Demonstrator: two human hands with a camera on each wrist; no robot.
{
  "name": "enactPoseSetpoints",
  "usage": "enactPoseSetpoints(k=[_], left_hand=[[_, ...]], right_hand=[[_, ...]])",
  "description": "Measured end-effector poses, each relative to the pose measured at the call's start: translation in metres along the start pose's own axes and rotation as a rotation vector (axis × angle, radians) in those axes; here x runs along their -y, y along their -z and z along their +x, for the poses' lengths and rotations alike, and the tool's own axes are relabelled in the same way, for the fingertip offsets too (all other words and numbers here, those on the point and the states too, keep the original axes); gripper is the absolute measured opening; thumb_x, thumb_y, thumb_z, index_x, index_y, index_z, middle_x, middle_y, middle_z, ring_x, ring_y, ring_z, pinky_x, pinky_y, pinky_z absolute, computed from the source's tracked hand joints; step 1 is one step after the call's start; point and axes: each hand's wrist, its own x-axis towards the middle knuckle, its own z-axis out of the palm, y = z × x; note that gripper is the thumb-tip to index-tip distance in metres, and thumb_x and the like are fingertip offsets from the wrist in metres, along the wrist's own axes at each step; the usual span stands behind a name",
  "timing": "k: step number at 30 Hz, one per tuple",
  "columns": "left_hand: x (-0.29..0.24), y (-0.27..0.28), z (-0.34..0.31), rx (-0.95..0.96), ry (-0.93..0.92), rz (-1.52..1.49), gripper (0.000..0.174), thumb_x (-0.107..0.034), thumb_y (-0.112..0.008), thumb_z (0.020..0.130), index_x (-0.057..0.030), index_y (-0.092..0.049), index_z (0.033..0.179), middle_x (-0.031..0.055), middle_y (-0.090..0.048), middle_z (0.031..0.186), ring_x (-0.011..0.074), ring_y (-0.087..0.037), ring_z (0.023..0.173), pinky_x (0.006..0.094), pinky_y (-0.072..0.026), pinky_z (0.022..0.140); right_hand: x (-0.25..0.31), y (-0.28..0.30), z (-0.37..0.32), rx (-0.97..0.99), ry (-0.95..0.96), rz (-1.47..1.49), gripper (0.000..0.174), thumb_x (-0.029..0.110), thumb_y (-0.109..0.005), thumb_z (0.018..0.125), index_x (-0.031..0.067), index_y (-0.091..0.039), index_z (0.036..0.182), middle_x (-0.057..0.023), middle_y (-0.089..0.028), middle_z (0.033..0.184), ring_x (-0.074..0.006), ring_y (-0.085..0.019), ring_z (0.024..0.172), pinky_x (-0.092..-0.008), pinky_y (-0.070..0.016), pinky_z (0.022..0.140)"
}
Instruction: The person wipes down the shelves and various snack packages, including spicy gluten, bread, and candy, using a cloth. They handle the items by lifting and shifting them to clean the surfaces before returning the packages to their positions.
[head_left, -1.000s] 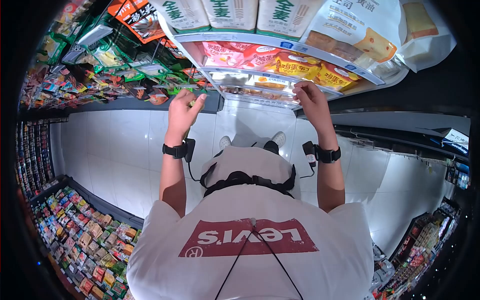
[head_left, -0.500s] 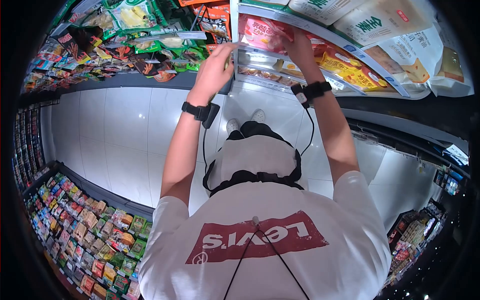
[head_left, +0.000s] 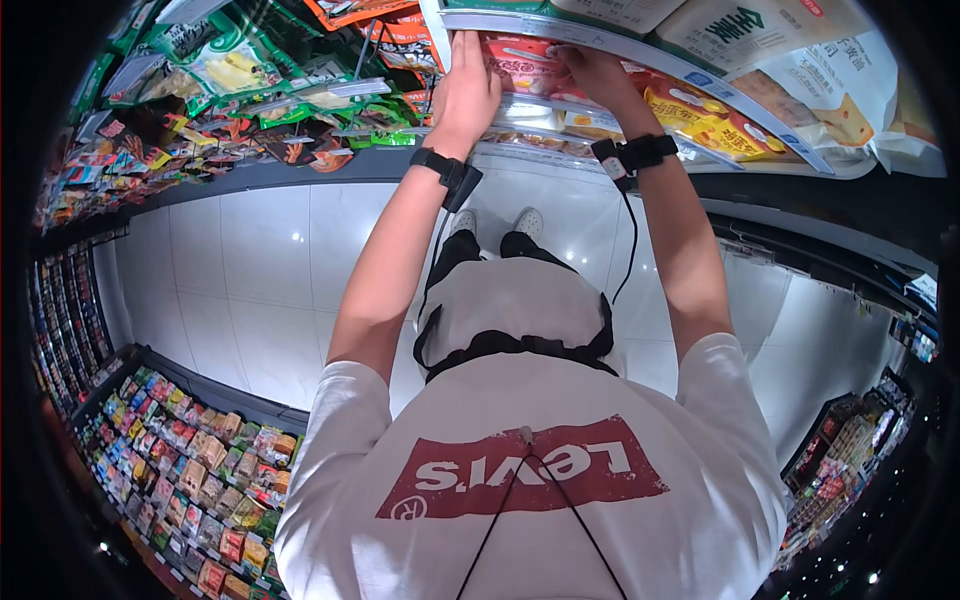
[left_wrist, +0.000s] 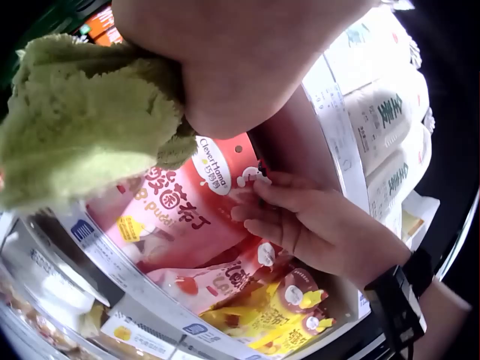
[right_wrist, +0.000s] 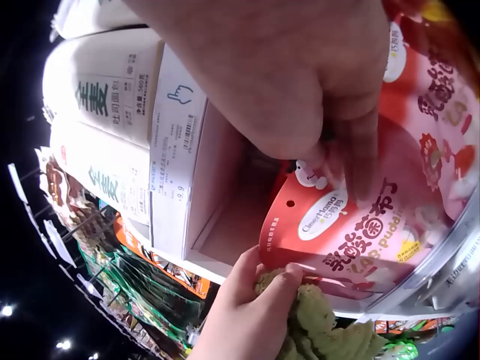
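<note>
My left hand point(head_left: 468, 88) reaches up to the shelf and grips a bunched green cloth point(left_wrist: 82, 120), which also shows in the right wrist view point(right_wrist: 315, 334). The cloth presses against the lower left of a pink pudding pouch point(head_left: 520, 62) standing in the shelf tray. My right hand point(head_left: 590, 70) is just to the right, its fingertips point(left_wrist: 251, 202) pinching the top of that pink pouch point(left_wrist: 180, 217) by the white bear tab. In the right wrist view the thumb and fingers point(right_wrist: 352, 157) close on the pouch's top edge point(right_wrist: 352, 232).
More pink and yellow pouches point(head_left: 690, 110) fill the tray behind a price rail point(head_left: 640, 50). Large bread bags point(head_left: 770, 45) sit on the shelf above. Hanging snack packets point(head_left: 230, 80) crowd the left rack. White floor tiles and a low snack shelf point(head_left: 170, 470) lie below.
Both hands have risen from in front of the shelf and moved into the tray. The left hand brought the cloth against the pink pouch, and the right hand took hold of its top.
</note>
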Motion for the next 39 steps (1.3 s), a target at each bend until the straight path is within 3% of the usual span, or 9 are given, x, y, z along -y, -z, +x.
enactPoseSetpoints(k=[5, 7, 10, 19, 20, 24, 26, 33, 39], left_hand=[[0.011, -0.007, 0.025, 0.035, -0.017, 0.062, 0.035, -0.015, -0.067, 0.1, 0.0019, -0.056, 0.129, 0.0271, -0.068, 0.131, 0.0537, -0.07, 0.106, 0.0601, -0.0596, 0.089], [0.016, -0.009, 0.027, -0.032, -0.109, 0.065, 0.025, -0.013, -0.068, 0.098, 0.0018, -0.056, 0.114, 0.0295, -0.071, 0.117, 0.055, -0.07, 0.101, 0.0618, -0.0586, 0.086], [0.014, -0.009, 0.025, -0.043, -0.088, 0.082, 0.026, -0.012, -0.069, 0.096, 0.0015, -0.058, 0.115, 0.0304, -0.073, 0.113, 0.0539, -0.071, 0.101, 0.0615, -0.0586, 0.088], [0.006, -0.005, 0.023, -0.05, -0.081, 0.074, 0.031, -0.014, -0.068, 0.101, -0.0002, -0.056, 0.126, 0.0298, -0.068, 0.129, 0.0527, -0.068, 0.114, 0.059, -0.0576, 0.095], [0.002, -0.002, 0.019, -0.064, -0.101, 0.074, 0.033, -0.016, -0.067, 0.102, 0.0003, -0.053, 0.128, 0.0295, -0.066, 0.129, 0.0527, -0.067, 0.115, 0.0583, -0.0579, 0.094], [-0.024, 0.001, 0.0, -0.13, -0.221, 0.124, 0.041, -0.022, -0.069, 0.104, 0.0003, -0.054, 0.136, 0.024, -0.068, 0.124, 0.0494, -0.069, 0.112, 0.054, -0.0591, 0.092], [-0.038, -0.009, -0.001, 0.118, -0.241, 0.153, 0.041, -0.029, -0.068, 0.107, -0.0006, -0.06, 0.135, 0.0222, -0.072, 0.12, 0.047, -0.071, 0.109, 0.0531, -0.0594, 0.09], [-0.08, -0.082, 0.026, 0.286, -0.219, 0.201, 0.042, -0.035, -0.073, 0.104, -0.0035, -0.064, 0.13, 0.0237, -0.078, 0.103, 0.0461, -0.075, 0.098, 0.0555, -0.0605, 0.084], [-0.067, -0.097, 0.041, 0.212, -0.3, 0.112, 0.053, -0.013, -0.075, 0.089, -0.0182, -0.067, 0.141, 0.0149, -0.081, 0.105, 0.0404, -0.077, 0.098, 0.0548, -0.0618, 0.084]], right_hand=[[0.011, -0.009, 0.001, -0.125, 0.07, -0.068, 0.034, 0.027, -0.057, 0.116, 0.0002, -0.07, 0.131, -0.02, -0.079, 0.116, -0.0322, -0.08, 0.104, -0.0416, -0.064, 0.091], [0.019, -0.009, 0.0, -0.157, 0.079, -0.155, 0.033, 0.023, -0.057, 0.116, -0.0051, -0.066, 0.13, -0.0188, -0.078, 0.108, -0.0255, -0.082, 0.083, -0.0391, -0.0688, 0.072], [0.02, -0.015, -0.001, -0.186, -0.058, -0.089, 0.033, 0.029, -0.056, 0.115, 0.0014, -0.072, 0.125, -0.02, -0.08, 0.11, -0.0376, -0.078, 0.105, -0.0475, -0.0613, 0.095], [0.008, -0.016, -0.043, -0.441, 0.128, -0.134, 0.038, 0.017, -0.067, 0.1, -0.0033, -0.067, 0.132, -0.0327, -0.071, 0.122, -0.0527, -0.068, 0.111, -0.0552, -0.0566, 0.097], [0.001, -0.013, -0.056, -0.457, 0.157, -0.131, 0.031, 0.017, -0.068, 0.106, 0.0001, -0.066, 0.132, -0.0221, -0.077, 0.116, -0.0319, -0.081, 0.094, -0.0413, -0.0629, 0.079], [-0.029, 0.015, -0.118, -0.456, -0.01, 0.135, 0.027, 0.014, -0.065, 0.11, 0.0038, -0.068, 0.134, -0.0117, -0.079, 0.115, -0.0207, -0.083, 0.094, -0.0306, -0.0635, 0.07], [-0.043, 0.038, -0.134, -0.473, -0.061, 0.135, 0.027, 0.014, -0.066, 0.11, 0.0031, -0.068, 0.134, -0.0119, -0.08, 0.114, -0.0208, -0.083, 0.094, -0.0311, -0.0635, 0.07], [-0.086, 0.084, -0.144, -0.613, -0.044, -0.086, 0.029, 0.013, -0.072, 0.106, 0.0005, -0.068, 0.131, -0.0154, -0.077, 0.115, -0.0253, -0.083, 0.09, -0.0334, -0.0629, 0.072], [-0.08, 0.123, -0.139, -0.941, 0.176, -0.493, 0.037, 0.01, -0.078, 0.101, 0.0007, -0.064, 0.134, -0.0236, -0.072, 0.12, -0.0392, -0.079, 0.1, -0.0432, -0.0633, 0.08]])
